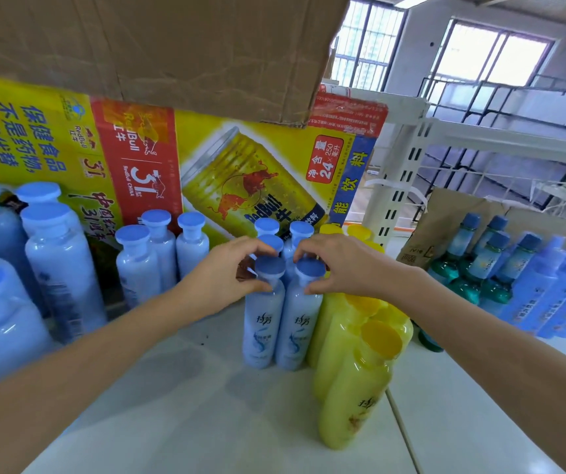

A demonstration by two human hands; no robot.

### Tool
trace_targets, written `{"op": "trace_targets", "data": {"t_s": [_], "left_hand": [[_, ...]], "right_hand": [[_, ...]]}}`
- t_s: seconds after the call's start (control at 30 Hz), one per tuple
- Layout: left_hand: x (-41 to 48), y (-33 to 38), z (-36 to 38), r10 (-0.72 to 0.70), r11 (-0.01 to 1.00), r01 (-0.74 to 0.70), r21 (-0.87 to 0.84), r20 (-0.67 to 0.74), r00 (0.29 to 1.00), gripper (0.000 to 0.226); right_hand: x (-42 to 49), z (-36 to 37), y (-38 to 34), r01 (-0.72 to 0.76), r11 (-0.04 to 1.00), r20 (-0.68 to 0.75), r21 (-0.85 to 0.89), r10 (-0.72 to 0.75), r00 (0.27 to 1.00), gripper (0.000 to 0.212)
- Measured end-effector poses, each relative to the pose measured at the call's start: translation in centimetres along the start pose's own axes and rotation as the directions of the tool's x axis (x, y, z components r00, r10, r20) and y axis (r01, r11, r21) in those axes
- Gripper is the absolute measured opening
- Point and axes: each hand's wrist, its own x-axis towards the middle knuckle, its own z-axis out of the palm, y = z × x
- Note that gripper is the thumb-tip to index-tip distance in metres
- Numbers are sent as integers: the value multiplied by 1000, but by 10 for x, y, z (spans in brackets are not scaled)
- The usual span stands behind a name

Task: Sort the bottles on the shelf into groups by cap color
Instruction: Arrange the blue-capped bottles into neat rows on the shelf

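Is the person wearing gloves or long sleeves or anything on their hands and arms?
No gloves. The left hand and right hand are bare, with no ring, watch or bracelet showing. The left forearm and right forearm are bare too, with no sleeve anywhere in view.

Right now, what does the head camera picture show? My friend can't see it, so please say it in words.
The left hand grips the left blue-capped bottle by its neck and the right hand grips the right blue-capped bottle beside it. Yellow-capped bottles stand to their right on the white shelf.
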Motion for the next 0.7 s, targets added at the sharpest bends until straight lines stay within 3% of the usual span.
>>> {"op": "trace_targets", "data": {"t_s": [0.07, 0.2, 0.47, 0.7], "left_hand": [[-10, -7, 9, -27, 996, 22, -87, -64, 998, 50], [-28, -18, 25, -108, 963, 53, -264, -201, 974, 45], [-60, -69, 73, -332, 905, 287, -315, -101, 938, 51], [-62, -81, 83, -362, 899, 308, -311, -130, 923, 47]], "right_hand": [[0, 5, -1, -22, 999, -5, 28, 23, 1000, 39], [-1, 8, -3, -39, 996, -51, 78, 43, 998, 35], [-3, 9, -6, -52, 992, -78, 117, 62, 995, 33], [-1, 8, -6, -60, 995, -43, 84, 64, 997, 33]]}}
